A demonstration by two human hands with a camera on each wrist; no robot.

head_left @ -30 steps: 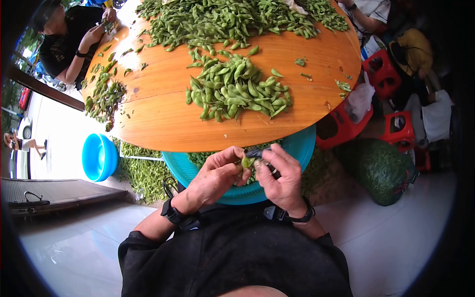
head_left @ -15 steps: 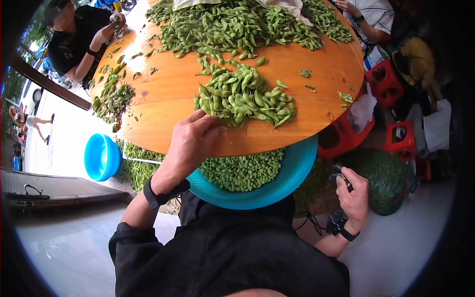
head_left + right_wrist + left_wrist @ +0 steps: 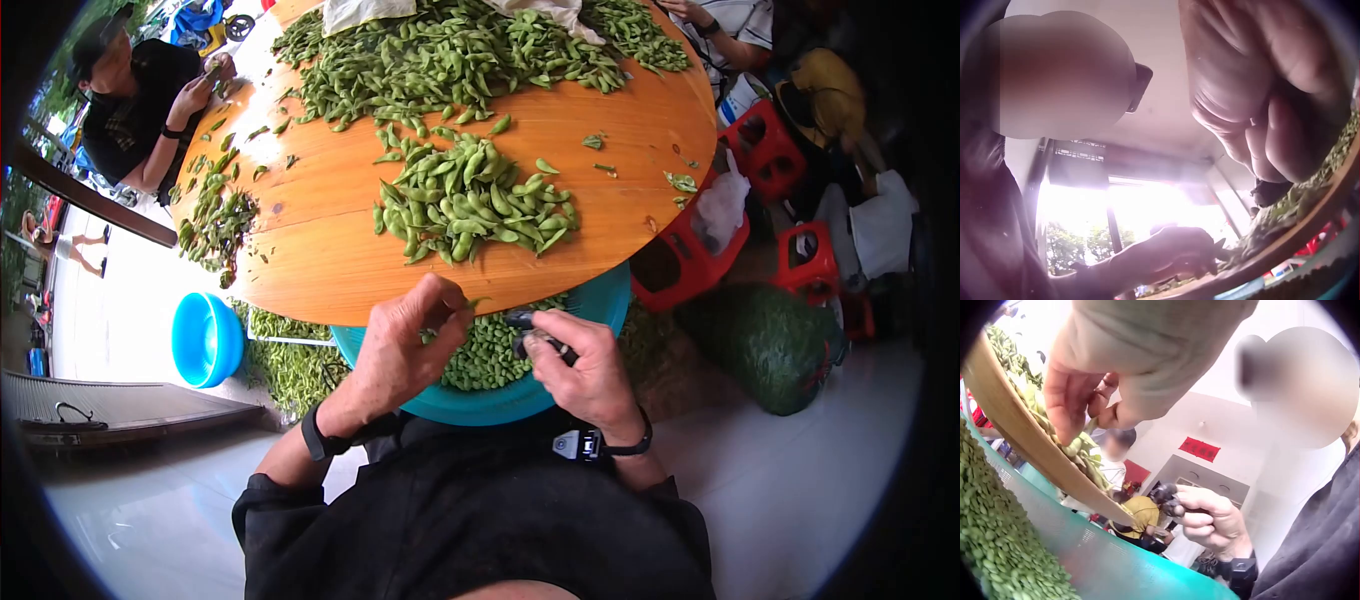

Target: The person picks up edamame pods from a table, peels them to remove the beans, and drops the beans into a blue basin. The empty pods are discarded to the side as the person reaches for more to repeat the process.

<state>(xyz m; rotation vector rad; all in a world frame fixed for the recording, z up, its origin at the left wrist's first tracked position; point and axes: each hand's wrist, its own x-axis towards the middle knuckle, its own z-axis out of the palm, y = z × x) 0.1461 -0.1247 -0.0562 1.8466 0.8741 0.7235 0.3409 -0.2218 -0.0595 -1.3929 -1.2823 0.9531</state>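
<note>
My left hand (image 3: 405,335) pinches a green soybean pod (image 3: 480,301) between thumb and fingertips, just off the near table edge. In the left wrist view the pod (image 3: 1074,447) shows under the fingers. Opposite it hangs my right hand (image 3: 590,375), thumb and index finger apart, other fingers curled. Black coverings (image 3: 1163,492) sit on its fingertips, with nothing seen between them. A pile of pods (image 3: 475,200) lies on the round wooden table (image 3: 330,215) ahead of my hands. Below them, a teal basin (image 3: 465,408) holds shelled green beans (image 3: 490,355).
A larger heap of pods (image 3: 420,60) covers the table's far side. Scattered husks (image 3: 215,215) lie at left, near a person in black (image 3: 140,110). A blue basin (image 3: 207,340) stands on the floor at left; red stools (image 3: 690,255) and a full green sack (image 3: 765,345) are at right.
Both hands worked together on a pod at first. The left hand then reached to the pile while the right swung out right. Now the left is back over the basin with a pod, the right near it.
</note>
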